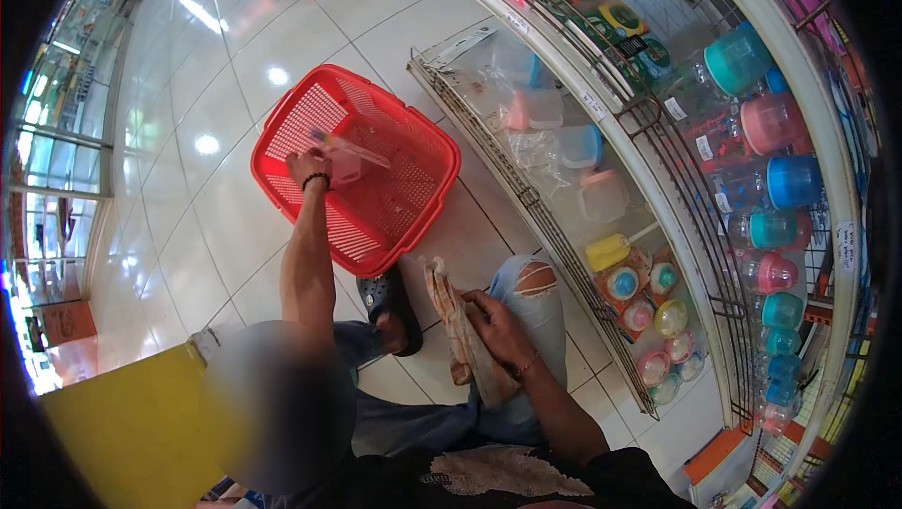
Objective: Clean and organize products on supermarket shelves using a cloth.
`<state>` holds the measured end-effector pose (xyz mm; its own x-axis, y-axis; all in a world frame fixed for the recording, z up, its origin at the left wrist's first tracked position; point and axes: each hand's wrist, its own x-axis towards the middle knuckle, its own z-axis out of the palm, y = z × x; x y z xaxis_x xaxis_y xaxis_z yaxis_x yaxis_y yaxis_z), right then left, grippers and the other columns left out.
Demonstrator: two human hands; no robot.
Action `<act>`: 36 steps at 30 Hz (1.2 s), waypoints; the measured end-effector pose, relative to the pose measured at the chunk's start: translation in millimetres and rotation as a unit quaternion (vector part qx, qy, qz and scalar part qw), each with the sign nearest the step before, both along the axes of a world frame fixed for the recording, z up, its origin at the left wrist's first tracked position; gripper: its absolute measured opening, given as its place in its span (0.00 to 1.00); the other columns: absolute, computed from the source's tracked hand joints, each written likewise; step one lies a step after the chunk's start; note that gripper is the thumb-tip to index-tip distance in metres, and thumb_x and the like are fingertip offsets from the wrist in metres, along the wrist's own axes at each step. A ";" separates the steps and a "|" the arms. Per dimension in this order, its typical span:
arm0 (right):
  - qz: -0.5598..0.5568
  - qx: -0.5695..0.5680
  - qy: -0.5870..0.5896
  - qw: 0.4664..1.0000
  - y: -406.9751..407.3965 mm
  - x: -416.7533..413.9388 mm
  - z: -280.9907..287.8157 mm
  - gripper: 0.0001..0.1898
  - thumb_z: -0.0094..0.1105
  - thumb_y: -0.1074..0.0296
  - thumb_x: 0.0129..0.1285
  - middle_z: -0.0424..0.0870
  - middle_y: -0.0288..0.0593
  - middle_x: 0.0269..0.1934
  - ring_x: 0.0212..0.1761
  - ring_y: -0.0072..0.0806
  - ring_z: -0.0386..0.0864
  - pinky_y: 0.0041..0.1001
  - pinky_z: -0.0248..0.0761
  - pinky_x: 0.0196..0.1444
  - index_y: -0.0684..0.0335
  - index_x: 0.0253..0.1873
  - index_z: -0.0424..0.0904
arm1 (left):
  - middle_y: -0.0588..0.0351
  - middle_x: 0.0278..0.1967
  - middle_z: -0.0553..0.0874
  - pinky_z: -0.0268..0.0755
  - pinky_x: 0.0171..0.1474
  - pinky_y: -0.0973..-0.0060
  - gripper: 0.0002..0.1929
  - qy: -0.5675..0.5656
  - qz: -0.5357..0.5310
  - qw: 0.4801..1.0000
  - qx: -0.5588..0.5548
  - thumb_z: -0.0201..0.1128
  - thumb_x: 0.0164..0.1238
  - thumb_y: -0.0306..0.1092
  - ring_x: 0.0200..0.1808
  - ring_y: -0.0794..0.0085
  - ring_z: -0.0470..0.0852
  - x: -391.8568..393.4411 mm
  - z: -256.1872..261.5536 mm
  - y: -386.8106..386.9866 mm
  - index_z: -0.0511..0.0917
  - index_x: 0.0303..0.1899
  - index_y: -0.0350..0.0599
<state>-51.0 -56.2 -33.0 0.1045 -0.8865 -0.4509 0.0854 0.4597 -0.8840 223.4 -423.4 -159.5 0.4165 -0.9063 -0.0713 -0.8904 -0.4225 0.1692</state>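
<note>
My left hand (308, 165), with a dark beaded bracelet on its wrist, reaches over the near left side of a red perforated plastic basket (394, 227). Its fingers are at a clear plastic packet (352, 151) with a pinkish part, blurred and partly hidden by the hand, inside the basket. The basket stands tilted in view on the tiled floor. My right hand (500, 336) grips a folded, thin white-and-orange patterned cloth (451, 319) beside my torn-jeans knee. A blurred patch hides the area below my left forearm.
Wire shelves (535, 206) on the right hold lidded feeding bottles (796, 181), clear containers (602, 195) and round, colorful packaged items (669, 319). A yellow panel (134, 417) stands at lower left. Glass display cases (63, 149) line the far left. A black clog (391, 311) is just below the basket.
</note>
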 end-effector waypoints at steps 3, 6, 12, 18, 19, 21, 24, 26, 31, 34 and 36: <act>-0.027 -0.015 -0.034 0.999 -6.0 0.0 -15.3 0.15 0.48 0.68 0.68 0.78 0.42 0.49 0.51 0.24 0.74 0.23 0.65 0.55 0.67 0.56 0.72 | 0.44 0.57 0.73 0.67 0.59 0.57 0.13 -0.115 -0.167 0.968 -0.150 0.58 0.51 0.42 0.57 0.55 0.73 -12.2 3.6 10.1 0.84 0.37 0.53; -0.088 -0.086 -0.005 0.992 -20.7 2.2 -5.0 0.17 0.52 0.65 0.67 0.77 0.41 0.49 0.51 0.24 0.72 0.24 0.64 0.55 0.68 0.56 0.71 | 0.43 0.45 0.81 0.71 0.50 0.59 0.12 -0.094 -0.252 0.944 -0.191 0.58 0.53 0.42 0.49 0.54 0.78 -5.9 39.6 9.2 0.81 0.31 0.43; -0.304 -0.201 -0.120 0.923 -72.3 3.0 39.3 0.25 0.54 0.61 0.67 0.70 0.45 0.58 0.59 0.29 0.67 0.27 0.61 0.60 0.67 0.64 0.64 | 0.49 0.24 0.79 0.71 0.32 0.66 0.19 0.201 -0.274 0.929 -0.147 0.67 0.49 0.42 0.27 0.57 0.80 -37.5 182.4 55.1 0.74 0.36 0.36; -0.233 -0.451 0.109 0.855 -117.0 45.8 87.6 0.22 0.57 0.61 0.62 0.67 0.47 0.58 0.56 0.38 0.69 0.32 0.63 0.58 0.63 0.59 0.69 | 0.46 0.34 0.81 0.74 0.39 0.62 0.18 0.284 -0.481 0.816 -0.147 0.65 0.50 0.29 0.34 0.51 0.80 -82.7 256.2 178.6 0.74 0.44 0.39; -0.180 -0.493 0.280 0.804 -120.2 48.3 90.6 0.20 0.58 0.63 0.60 0.68 0.49 0.57 0.54 0.42 0.70 0.33 0.64 0.56 0.61 0.56 0.73 | 0.44 0.36 0.81 0.74 0.43 0.62 0.17 0.121 -0.604 0.750 -0.243 0.63 0.50 0.26 0.38 0.49 0.80 -81.6 249.4 189.6 0.74 0.44 0.39; -0.180 -0.462 0.249 0.832 -122.9 38.2 90.8 0.18 0.58 0.65 0.58 0.68 0.51 0.56 0.52 0.43 0.71 0.34 0.66 0.54 0.60 0.54 0.75 | 0.43 0.37 0.81 0.73 0.45 0.62 0.17 0.198 -0.594 0.757 -0.188 0.61 0.50 0.24 0.40 0.48 0.80 -82.9 248.5 210.1 0.74 0.45 0.38; -0.282 -0.349 0.234 0.862 -122.9 8.3 80.2 0.13 0.56 0.71 0.59 0.73 0.51 0.51 0.49 0.42 0.73 0.32 0.68 0.50 0.63 0.49 0.79 | 0.41 0.39 0.82 0.72 0.47 0.63 0.19 0.310 -0.554 0.767 -0.094 0.59 0.50 0.22 0.43 0.48 0.80 -95.4 269.5 222.1 0.75 0.48 0.36; -0.364 -0.318 0.187 0.855 -129.8 -22.0 39.4 0.12 0.56 0.74 0.60 0.78 0.48 0.43 0.45 0.38 0.76 0.31 0.69 0.49 0.67 0.48 0.78 | 0.40 0.42 0.83 0.73 0.47 0.65 0.23 0.378 -0.503 0.775 -0.062 0.60 0.51 0.23 0.44 0.52 0.81 -100.9 269.7 221.6 0.74 0.54 0.37; -0.351 -0.358 0.202 0.841 -111.3 -35.6 90.3 0.12 0.56 0.70 0.61 0.79 0.48 0.41 0.43 0.37 0.77 0.32 0.68 0.47 0.65 0.48 0.78 | 0.49 0.44 0.83 0.72 0.48 0.75 0.21 0.473 -0.359 0.797 -0.110 0.60 0.55 0.22 0.46 0.73 0.80 -112.0 247.2 215.3 0.74 0.54 0.35; -0.219 -0.409 0.336 0.820 -81.0 15.4 123.7 0.13 0.60 0.68 0.57 0.77 0.48 0.41 0.40 0.42 0.75 0.34 0.68 0.46 0.60 0.48 0.79 | 0.58 0.45 0.82 0.71 0.48 0.80 0.19 0.535 -0.373 0.746 -0.135 0.57 0.63 0.24 0.46 0.76 0.78 -117.0 250.0 211.4 0.71 0.57 0.34; -0.163 -0.405 0.287 0.853 -57.4 28.5 116.5 0.11 0.60 0.66 0.57 0.76 0.47 0.43 0.41 0.41 0.75 0.35 0.68 0.48 0.56 0.46 0.79 | 0.57 0.45 0.82 0.71 0.47 0.80 0.19 0.567 -0.317 0.747 -0.144 0.57 0.64 0.25 0.45 0.76 0.78 -113.3 269.5 198.7 0.71 0.57 0.34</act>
<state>-22.5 -113.5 83.5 -0.2383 -0.8714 0.4288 -0.4612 -0.2870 -0.8396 110.1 -224.7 109.9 -0.2839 -0.9412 0.1832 -0.1123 0.2223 0.9685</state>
